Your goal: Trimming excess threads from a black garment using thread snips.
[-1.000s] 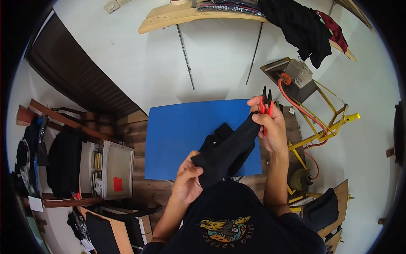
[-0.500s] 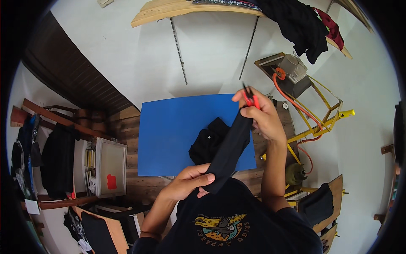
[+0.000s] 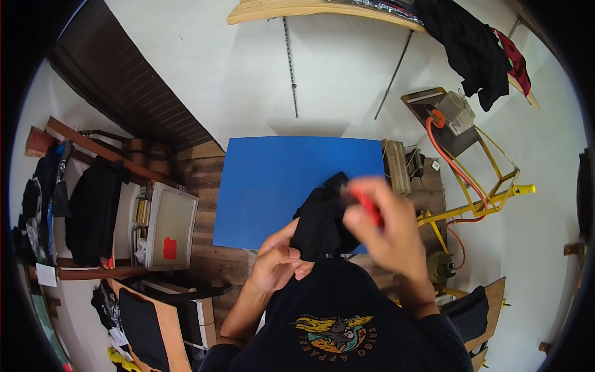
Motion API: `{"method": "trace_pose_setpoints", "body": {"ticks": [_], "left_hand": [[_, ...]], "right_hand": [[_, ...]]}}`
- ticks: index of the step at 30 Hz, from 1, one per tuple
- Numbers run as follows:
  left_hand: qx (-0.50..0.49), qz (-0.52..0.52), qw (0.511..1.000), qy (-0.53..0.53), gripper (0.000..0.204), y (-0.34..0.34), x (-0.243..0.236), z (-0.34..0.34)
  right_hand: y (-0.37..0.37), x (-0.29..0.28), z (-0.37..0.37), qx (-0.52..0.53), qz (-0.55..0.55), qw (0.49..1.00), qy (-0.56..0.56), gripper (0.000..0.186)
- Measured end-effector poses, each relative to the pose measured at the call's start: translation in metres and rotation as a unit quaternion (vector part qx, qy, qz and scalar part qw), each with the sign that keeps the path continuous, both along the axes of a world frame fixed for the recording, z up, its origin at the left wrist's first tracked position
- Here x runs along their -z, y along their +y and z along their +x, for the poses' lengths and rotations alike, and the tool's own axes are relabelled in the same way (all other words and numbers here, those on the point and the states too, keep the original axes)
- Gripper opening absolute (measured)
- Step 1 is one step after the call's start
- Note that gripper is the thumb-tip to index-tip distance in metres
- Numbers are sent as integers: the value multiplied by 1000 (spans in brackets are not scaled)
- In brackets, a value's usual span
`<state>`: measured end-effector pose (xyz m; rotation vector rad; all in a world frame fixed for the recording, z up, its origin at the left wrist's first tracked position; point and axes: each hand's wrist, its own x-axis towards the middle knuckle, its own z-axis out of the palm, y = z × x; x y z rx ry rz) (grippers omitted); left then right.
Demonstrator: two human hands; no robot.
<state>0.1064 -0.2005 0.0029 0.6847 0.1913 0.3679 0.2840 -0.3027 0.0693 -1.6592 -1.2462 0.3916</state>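
Observation:
Black cloth [image 3: 313, 239] is gripped in my left hand [image 3: 277, 263], pinched between thumb and fingers, above the near part of the blue tabletop [image 3: 260, 173] and my dark shirt front. More black cloth lies bunched behind it on the table. My right hand [image 3: 387, 229] is closed on red-handled scissors [image 3: 369, 204], just right of the cloth; it is blurred, and the blades are too smeared to make out. Whether that hand also touches the cloth I cannot tell.
A wooden shelf [image 3: 260, 11] with dark garments is on the back wall. A yellow metal frame [image 3: 496, 198] with an orange hose stands right. Racks with black clothing [image 3: 93, 217] and a pale framed panel [image 3: 170, 223] are left. Boards with black fabric [image 3: 139, 328] sit at the lower sides.
My right hand has moved down toward me with the scissors, which now tip lower and leftward. The cloth strip that stretched between both hands now hangs more bunched from my left hand.

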Motion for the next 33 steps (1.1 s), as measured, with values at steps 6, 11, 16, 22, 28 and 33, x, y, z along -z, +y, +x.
{"method": "trace_pose_setpoints", "body": {"ticks": [6,11,16,22,28,33], "left_hand": [[11,94,995,-12,68,5,5,-4],[27,221,975,6,68,5,9,-2],[20,234,972,21,68,1,12,-2],[13,212,977,9,67,2,9,-6],[37,134,990,-15,67,6,7,-10],[48,108,993,-21,68,5,11,-13]], "right_hand": [[-23,36,-35,-47,25,996,-79,34],[-29,45,-37,-35,26,995,-90,33],[-32,52,-34,-39,8,992,-119,29],[-25,52,-36,-34,47,990,-129,28],[-21,49,-39,-43,59,992,-105,30],[-17,53,-40,-30,57,993,-98,29]]}}
